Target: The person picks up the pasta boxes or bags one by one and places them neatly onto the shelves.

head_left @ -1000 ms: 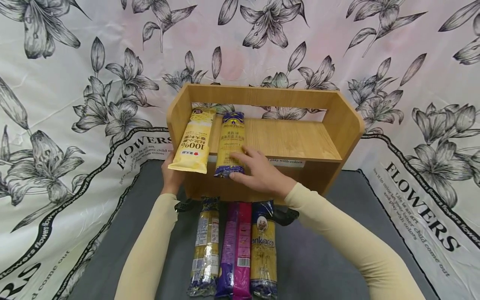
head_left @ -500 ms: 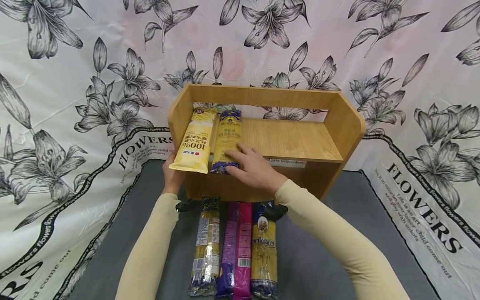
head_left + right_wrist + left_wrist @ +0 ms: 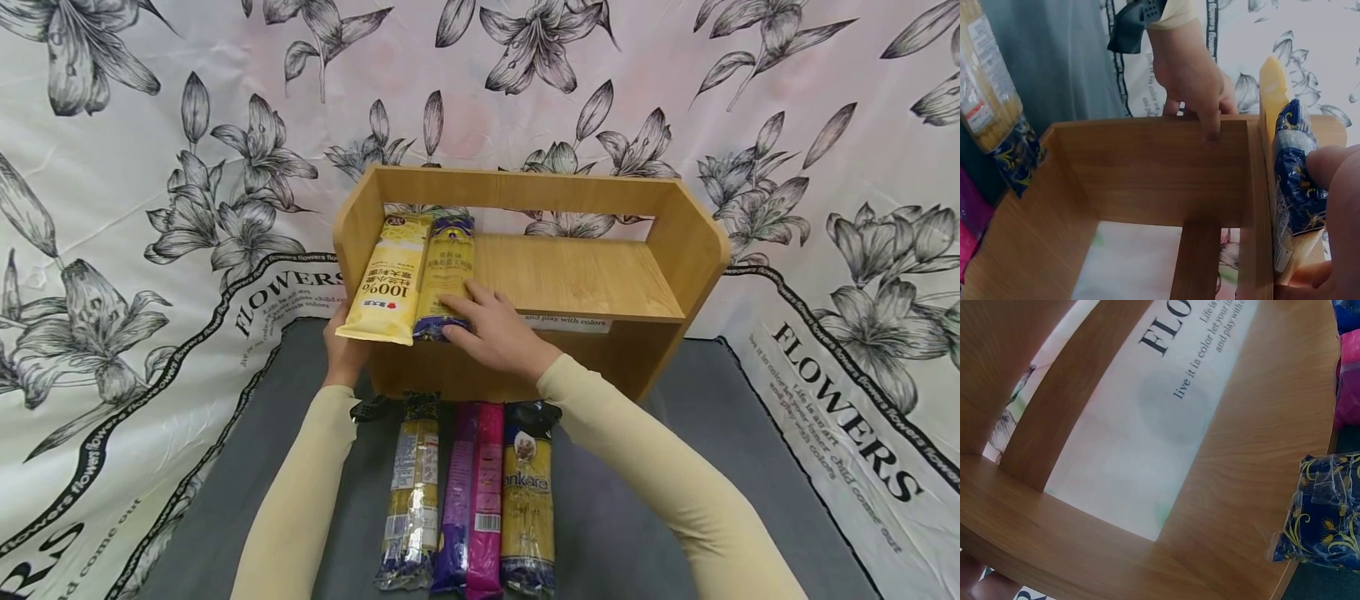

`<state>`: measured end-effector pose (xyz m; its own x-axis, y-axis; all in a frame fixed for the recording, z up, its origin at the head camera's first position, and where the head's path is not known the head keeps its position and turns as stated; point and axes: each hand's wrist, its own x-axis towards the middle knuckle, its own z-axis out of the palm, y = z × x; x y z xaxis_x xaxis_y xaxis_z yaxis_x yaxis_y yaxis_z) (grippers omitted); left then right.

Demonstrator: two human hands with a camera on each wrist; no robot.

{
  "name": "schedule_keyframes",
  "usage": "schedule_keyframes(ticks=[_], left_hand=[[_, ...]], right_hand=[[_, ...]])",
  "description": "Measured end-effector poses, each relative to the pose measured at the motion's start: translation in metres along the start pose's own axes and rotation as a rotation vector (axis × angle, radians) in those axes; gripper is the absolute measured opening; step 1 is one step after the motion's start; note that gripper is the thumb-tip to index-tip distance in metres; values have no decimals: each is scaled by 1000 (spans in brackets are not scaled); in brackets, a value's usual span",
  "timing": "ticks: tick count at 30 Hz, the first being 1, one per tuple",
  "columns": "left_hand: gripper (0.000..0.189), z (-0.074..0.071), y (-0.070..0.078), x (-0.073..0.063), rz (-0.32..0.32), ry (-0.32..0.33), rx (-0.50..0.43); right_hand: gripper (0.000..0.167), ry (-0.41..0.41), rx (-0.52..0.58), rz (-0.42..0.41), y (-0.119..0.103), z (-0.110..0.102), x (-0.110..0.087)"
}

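On the left part of the upper board of a wooden shelf [image 3: 577, 271] lies a yellow noodle pack [image 3: 386, 279]. A yellow and blue spaghetti pack [image 3: 448, 262] lies right against it, its near end sticking out past the board's front edge. My right hand [image 3: 498, 329] holds that spaghetti pack near its front end; the right wrist view shows the thumb on the blue end [image 3: 1300, 181]. My left hand [image 3: 343, 354] grips the shelf's left side panel, partly hidden by the yellow noodle pack in the head view. In the right wrist view, the left hand [image 3: 1191, 78] straddles the panel's edge.
Three more packs lie side by side on the grey table [image 3: 637, 500] before the shelf: a clear and blue pasta pack [image 3: 410, 500], a purple and pink pack [image 3: 472, 500] and an "ankara" pasta pack [image 3: 527, 500]. Flower-printed cloth [image 3: 480, 125] hangs behind.
My right hand has slid the spaghetti pack left and slightly back, closing the gap to the yellow noodle pack. The left hand has stayed at the shelf's side.
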<state>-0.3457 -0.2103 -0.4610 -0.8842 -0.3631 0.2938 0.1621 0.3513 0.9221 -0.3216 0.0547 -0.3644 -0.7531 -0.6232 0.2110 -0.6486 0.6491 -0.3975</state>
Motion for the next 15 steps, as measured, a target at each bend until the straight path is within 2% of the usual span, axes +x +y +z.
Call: schedule_keyframes(ticks=[5,8,15], left_hand=[[51,-1,1,0,-10,-5,-18],[51,-1,1,-1,-7,-11,-14],[50,-1,4,-1,-2,-17,10]], right_hand=[[59,12,49,7,1,0,-6],[62,24,98,30,4,-3,-17],[62,83,112,102,20,-29,-67]])
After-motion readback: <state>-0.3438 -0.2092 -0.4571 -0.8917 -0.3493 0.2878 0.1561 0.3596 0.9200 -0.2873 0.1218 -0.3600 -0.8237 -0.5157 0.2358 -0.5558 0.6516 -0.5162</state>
